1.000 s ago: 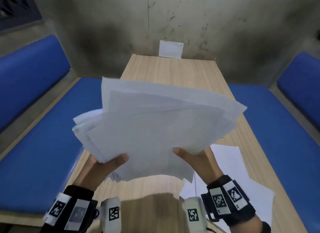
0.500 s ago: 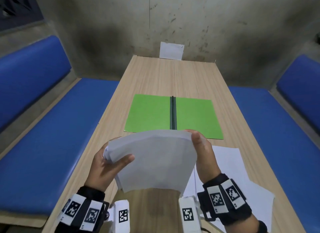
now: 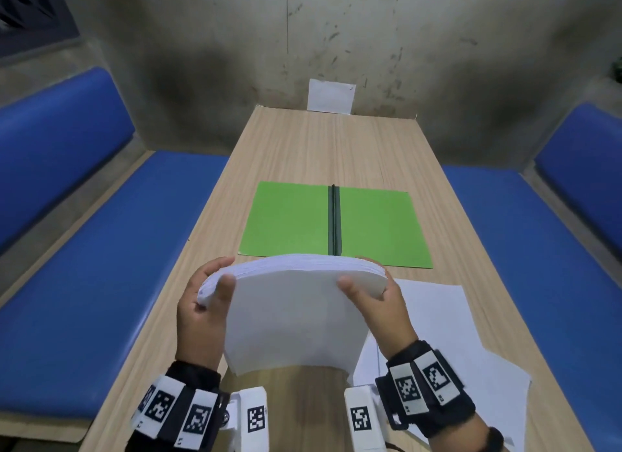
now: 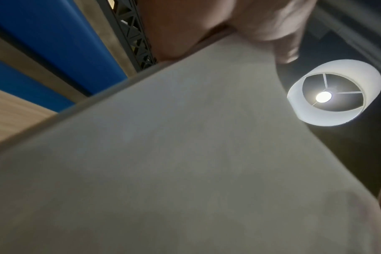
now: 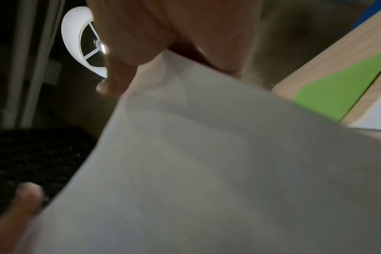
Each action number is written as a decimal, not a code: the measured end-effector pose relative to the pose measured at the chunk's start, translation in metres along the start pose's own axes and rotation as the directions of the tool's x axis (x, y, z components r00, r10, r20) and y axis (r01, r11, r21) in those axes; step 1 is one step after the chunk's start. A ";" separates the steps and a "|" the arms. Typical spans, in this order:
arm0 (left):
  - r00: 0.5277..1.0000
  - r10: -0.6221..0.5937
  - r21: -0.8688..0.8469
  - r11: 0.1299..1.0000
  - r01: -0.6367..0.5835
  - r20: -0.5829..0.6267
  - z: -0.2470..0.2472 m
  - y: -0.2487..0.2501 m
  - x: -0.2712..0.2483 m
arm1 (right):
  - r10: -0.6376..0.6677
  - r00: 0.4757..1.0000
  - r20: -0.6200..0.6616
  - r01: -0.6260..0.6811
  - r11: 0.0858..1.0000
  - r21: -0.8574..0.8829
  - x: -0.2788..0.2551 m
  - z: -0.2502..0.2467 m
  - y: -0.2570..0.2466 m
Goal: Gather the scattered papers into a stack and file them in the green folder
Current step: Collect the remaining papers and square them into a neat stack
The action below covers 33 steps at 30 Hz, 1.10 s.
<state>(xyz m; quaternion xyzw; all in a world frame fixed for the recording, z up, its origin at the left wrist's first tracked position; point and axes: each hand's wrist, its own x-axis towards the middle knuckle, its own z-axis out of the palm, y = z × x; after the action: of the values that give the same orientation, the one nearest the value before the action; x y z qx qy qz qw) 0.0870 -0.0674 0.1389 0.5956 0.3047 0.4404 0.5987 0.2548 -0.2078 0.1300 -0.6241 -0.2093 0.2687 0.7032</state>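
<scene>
A squared-up stack of white papers stands nearly upright above the near part of the wooden table, bowed along its top edge. My left hand grips its left side, thumb on the front sheet. My right hand grips its right side the same way. The stack fills the left wrist view and the right wrist view. Beyond it the green folder lies open and flat, its dark spine in the middle. A few loose white sheets lie on the table at the near right.
Blue padded benches run along both sides of the narrow table. A white card leans on the concrete wall at the far end. A round ceiling lamp shows in both wrist views.
The fanned, messy sheets that hid the folder have been lowered and squared into one even stack. Both hands shifted from the bottom edge to the sides.
</scene>
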 end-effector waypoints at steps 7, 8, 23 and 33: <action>0.930 -0.363 0.226 0.912 0.342 0.055 -0.013 -0.060 -0.018 | 0.219 0.972 0.085 -0.208 0.970 -0.127 -0.002 -0.012 0.040; 0.920 -0.388 0.235 0.900 0.367 0.050 -0.014 -0.068 -0.020 | 0.233 0.968 0.092 -0.216 0.963 -0.160 -0.001 -0.016 0.046; 0.801 -0.585 0.222 0.770 0.598 -0.130 -0.067 -0.094 -0.021 | 0.334 0.739 -0.585 -0.655 0.150 -0.741 0.022 -0.226 0.101; 0.791 -0.608 0.144 0.779 0.610 -0.066 -0.056 -0.113 -0.033 | 0.474 0.705 -0.528 -0.707 0.405 -0.580 0.011 -0.225 0.105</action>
<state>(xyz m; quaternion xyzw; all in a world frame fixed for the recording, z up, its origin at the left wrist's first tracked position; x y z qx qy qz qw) 0.0420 -0.0607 0.0166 0.5072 0.5192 0.2027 0.6573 0.3928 -0.3651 -0.0048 -0.9182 0.0388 0.2986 0.2574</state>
